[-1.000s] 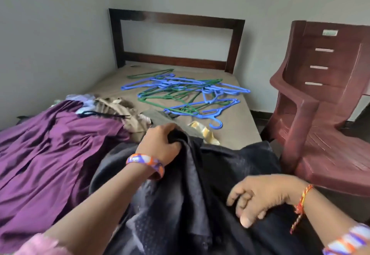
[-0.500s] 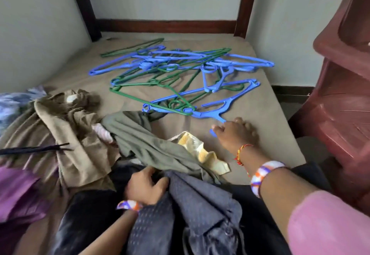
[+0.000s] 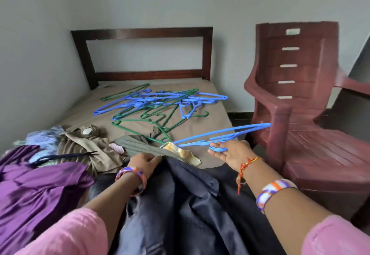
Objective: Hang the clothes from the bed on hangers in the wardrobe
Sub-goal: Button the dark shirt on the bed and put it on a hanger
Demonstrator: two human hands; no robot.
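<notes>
A dark navy garment (image 3: 180, 204) lies across the near end of the bed. My left hand (image 3: 145, 163) grips its upper edge. My right hand (image 3: 230, 153) holds a blue hanger (image 3: 222, 134) by its hook, lifted off the bed and pointing toward the chair. A tangled pile of blue and green hangers (image 3: 158, 106) rests on the tan mattress (image 3: 212, 118) near the headboard. A purple garment (image 3: 38, 192), a tan one (image 3: 88, 144), an olive one (image 3: 138, 146) and a yellow cloth (image 3: 184, 152) lie on the bed.
A maroon plastic chair (image 3: 312, 114) stands close to the bed's right side. The dark wooden headboard (image 3: 144, 54) is against the far wall. A black hanger (image 3: 62, 156) lies on the clothes at left. The wall runs along the bed's left side.
My right hand has lifted a blue hanger out of the pile and drawn it back toward me. My left hand keeps its hold on the dark garment. The view has tilted up.
</notes>
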